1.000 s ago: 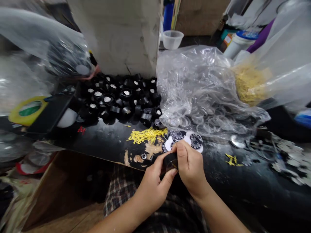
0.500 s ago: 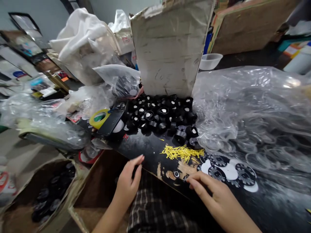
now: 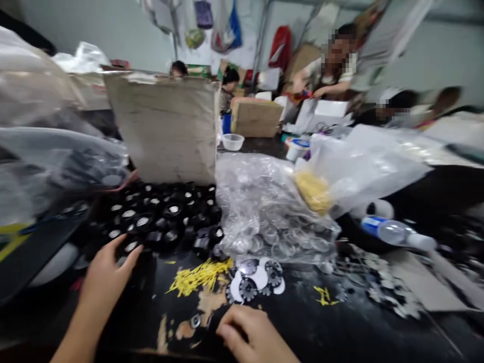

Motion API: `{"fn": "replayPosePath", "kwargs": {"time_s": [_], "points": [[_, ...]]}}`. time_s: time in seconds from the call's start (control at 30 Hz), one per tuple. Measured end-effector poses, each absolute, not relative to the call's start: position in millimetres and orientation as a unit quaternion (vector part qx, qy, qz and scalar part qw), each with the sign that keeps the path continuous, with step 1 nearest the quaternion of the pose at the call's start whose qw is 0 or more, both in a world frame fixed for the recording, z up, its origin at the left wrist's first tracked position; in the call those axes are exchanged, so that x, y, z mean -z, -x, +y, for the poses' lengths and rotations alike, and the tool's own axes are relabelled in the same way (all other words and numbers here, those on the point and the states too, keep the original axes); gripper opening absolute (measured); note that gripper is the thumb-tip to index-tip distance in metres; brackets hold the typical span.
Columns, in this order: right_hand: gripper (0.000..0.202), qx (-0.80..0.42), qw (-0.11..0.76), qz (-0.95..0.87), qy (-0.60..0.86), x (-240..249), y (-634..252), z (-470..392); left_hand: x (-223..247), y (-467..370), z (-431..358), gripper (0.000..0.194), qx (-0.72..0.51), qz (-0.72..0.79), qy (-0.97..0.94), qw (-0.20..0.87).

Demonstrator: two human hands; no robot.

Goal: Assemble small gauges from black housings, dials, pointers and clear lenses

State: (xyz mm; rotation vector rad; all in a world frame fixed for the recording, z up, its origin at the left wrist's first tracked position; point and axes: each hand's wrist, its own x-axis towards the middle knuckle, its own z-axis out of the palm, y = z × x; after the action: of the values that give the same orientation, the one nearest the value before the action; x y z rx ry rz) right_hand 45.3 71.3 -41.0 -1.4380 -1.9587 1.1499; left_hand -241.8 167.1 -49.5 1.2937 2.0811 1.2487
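My left hand (image 3: 108, 275) is at the near left edge of a cluster of black round parts with pale centres (image 3: 173, 209). Its thumb and forefinger are apart, on either side of one part, and I see no grip on it. My right hand (image 3: 252, 330) is curled low over the table with its fingertips together; whatever they hold is hidden. Just beyond it lie black dial discs with white markings (image 3: 248, 289) and white discs. Left of these is a pile of thin yellow pieces (image 3: 200, 277). A small metal ring (image 3: 195, 321) sits on the worn patch.
A clear plastic bag of transparent round covers (image 3: 278, 222) lies behind the discs. A tall cardboard panel (image 3: 170, 131) stands behind the black parts. A bottle (image 3: 397, 233) lies at the right. Several people are farther back, one with hands over white boxes (image 3: 330, 108).
The view has swung to the right, bringing people and the right side of the table in. My left hand has moved from the table's front edge to the black parts. My right hand stays low.
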Motion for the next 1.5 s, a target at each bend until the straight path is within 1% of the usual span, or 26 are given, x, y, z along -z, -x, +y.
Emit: {"fn": "replayPosePath", "kwargs": {"time_s": [0.07,0.1,0.17,0.2,0.27,0.3,0.4,0.47,0.53,0.63,0.73,0.8,0.87,0.93,1.03,1.13,1.17,1.23,1.33,1.4,1.5], "points": [[0.022,-0.437,0.242,-0.689,0.525,37,-41,79,52,221,147,0.056,-0.533,0.710,-0.363,0.283],[0.031,-0.443,0.253,-0.681,0.525,35,-39,82,54,205,132,0.054,-0.567,0.681,-0.335,0.321],[0.049,-0.436,0.280,-0.685,0.512,32,-36,82,59,167,99,0.059,-0.528,0.643,-0.380,0.405],[0.052,-0.425,0.296,-0.695,0.499,31,-36,79,61,149,83,0.060,-0.490,0.616,-0.406,0.464],[0.049,-0.406,0.322,-0.713,0.471,29,-40,74,65,121,61,0.049,-0.472,0.577,-0.436,0.504],[0.048,-0.406,0.323,-0.720,0.460,30,-45,71,66,114,55,0.047,-0.448,0.563,-0.466,0.514],[0.039,-0.412,0.292,-0.724,0.471,36,-69,69,72,113,50,0.047,-0.360,0.539,-0.538,0.539],[0.032,-0.368,0.285,-0.706,0.534,43,-89,75,76,118,51,0.046,-0.345,0.541,-0.517,0.566],[0.028,-0.290,0.270,-0.678,0.619,51,-106,85,79,119,52,0.046,-0.360,0.533,-0.466,0.608],[0.033,-0.207,0.207,-0.675,0.678,58,-116,102,81,110,50,0.048,-0.390,0.496,-0.405,0.662],[0.040,-0.177,0.164,-0.706,0.666,59,-109,108,80,98,48,0.046,-0.429,0.502,-0.359,0.659],[0.043,-0.173,0.147,-0.727,0.649,60,-102,105,79,94,48,0.049,-0.462,0.508,-0.324,0.651],[0.043,-0.169,0.133,-0.744,0.632,61,-97,101,79,93,48,0.056,-0.485,0.498,-0.286,0.659],[0.041,-0.160,0.123,-0.750,0.630,65,-97,99,78,93,51,0.054,-0.491,0.479,-0.251,0.683],[0.029,-0.163,0.142,-0.738,0.639,71,-100,100,74,93,57,0.042,-0.478,0.456,-0.204,0.723],[0.015,-0.200,0.202,-0.722,0.631,74,-102,101,70,94,63,0.039,-0.485,0.438,-0.156,0.741],[0.016,-0.204,0.221,-0.717,0.629,74,-101,101,70,94,64,0.039,-0.495,0.436,-0.145,0.737],[0.024,-0.190,0.234,-0.721,0.624,72,-96,102,69,95,65,0.040,-0.517,0.433,-0.132,0.726],[0.040,-0.142,0.186,-0.738,0.633,70,-84,106,70,94,65,0.039,-0.527,0.437,-0.133,0.717],[0.041,-0.122,0.155,-0.739,0.644,71,-78,111,70,94,64,0.039,-0.523,0.443,-0.137,0.715],[0.033,-0.138,0.174,-0.724,0.653,72,-74,115,69,94,62,0.041,-0.529,0.447,-0.136,0.708]]}}
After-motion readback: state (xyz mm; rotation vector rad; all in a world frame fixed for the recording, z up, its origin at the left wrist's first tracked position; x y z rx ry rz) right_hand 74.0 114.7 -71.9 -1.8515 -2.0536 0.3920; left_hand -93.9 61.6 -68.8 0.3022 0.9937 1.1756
